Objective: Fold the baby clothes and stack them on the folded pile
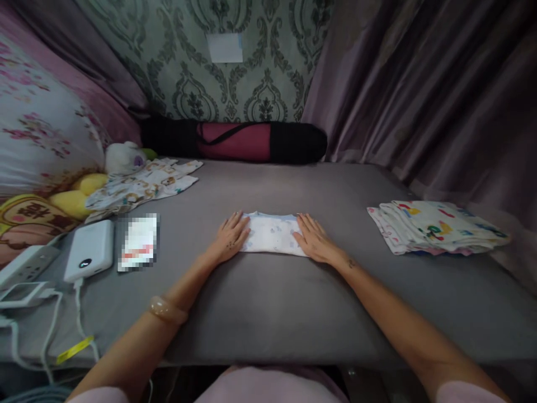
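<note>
A small white garment [272, 236] with pale blue prints and a blue edge lies folded into a flat rectangle on the grey bed sheet [285, 308]. My left hand [233, 235] rests flat on its left end, fingers stretched out and pointing away from me. On the right end lies my right hand [314, 237], also flat with its fingers extended. Neither hand grips the cloth. Its printed middle shows between them.
A stack of folded printed clothes [436, 226] sits at right. Leftward are spread-out printed clothes [145, 184], plush toys [123, 157], a white power bank [90, 252], a power strip [31, 263] and cables. A black and red long bag [235, 141] lies along the wall.
</note>
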Demonstrator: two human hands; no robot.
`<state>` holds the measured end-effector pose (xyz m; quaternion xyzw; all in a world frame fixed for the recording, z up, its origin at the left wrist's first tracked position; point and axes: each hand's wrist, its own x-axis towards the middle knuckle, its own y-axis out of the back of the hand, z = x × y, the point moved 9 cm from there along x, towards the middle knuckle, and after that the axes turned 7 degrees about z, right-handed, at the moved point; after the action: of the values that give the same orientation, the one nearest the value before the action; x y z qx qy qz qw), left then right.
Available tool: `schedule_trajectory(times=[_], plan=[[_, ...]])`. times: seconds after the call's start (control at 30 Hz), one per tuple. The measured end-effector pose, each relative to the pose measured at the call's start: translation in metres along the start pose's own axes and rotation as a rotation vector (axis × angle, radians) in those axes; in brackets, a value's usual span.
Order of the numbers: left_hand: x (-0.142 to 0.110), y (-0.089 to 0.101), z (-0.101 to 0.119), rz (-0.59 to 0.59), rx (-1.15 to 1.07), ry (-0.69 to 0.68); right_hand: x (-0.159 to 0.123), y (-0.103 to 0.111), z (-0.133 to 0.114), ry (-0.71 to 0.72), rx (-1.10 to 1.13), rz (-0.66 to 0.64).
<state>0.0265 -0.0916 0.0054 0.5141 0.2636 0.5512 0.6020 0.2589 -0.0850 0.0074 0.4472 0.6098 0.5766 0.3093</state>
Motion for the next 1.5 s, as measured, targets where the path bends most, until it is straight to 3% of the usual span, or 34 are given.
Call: schedule_trajectory(times=[0.17, 0.33, 0.47, 0.57, 0.67, 0.73, 0.87, 1.07, 1.23, 1.37, 1.5], plan=[[-0.005, 0.010, -0.001, 0.138, -0.096, -0.035, 0.009, 0.016, -0.011, 0.004, -0.046, 0.139], [-0.012, 0.015, -0.001, 0.113, -0.141, -0.061, 0.009, -0.008, -0.005, 0.003, -0.012, 0.036], [-0.014, 0.020, -0.001, 0.110, -0.191, -0.040, 0.012, -0.006, -0.007, -0.023, -0.014, -0.033], [-0.016, 0.023, -0.002, 0.116, -0.233, -0.032, 0.021, 0.013, -0.032, -0.026, -0.025, 0.036], [-0.019, 0.021, -0.004, 0.093, -0.239, -0.048, 0.027, 0.024, -0.075, 0.131, -0.004, 0.146], [-0.021, 0.016, -0.008, 0.079, -0.220, -0.043, 0.029, 0.013, -0.090, 0.187, 0.031, 0.115], [-0.021, 0.011, -0.012, 0.057, -0.213, -0.019, 0.031, -0.011, -0.083, 0.150, 0.067, 0.029], [-0.016, 0.030, -0.018, 0.163, -0.357, 0.084, 0.038, -0.008, -0.083, 0.117, 0.082, -0.102], [-0.017, 0.038, -0.027, 0.251, -0.369, 0.106, 0.051, 0.004, -0.112, 0.157, 0.049, 0.065], [-0.017, 0.031, -0.027, 0.228, -0.354, 0.061, 0.054, -0.017, -0.118, 0.165, 0.045, 0.053], [-0.017, 0.026, -0.029, 0.201, -0.332, 0.066, 0.055, -0.023, -0.113, 0.151, 0.043, -0.001]])
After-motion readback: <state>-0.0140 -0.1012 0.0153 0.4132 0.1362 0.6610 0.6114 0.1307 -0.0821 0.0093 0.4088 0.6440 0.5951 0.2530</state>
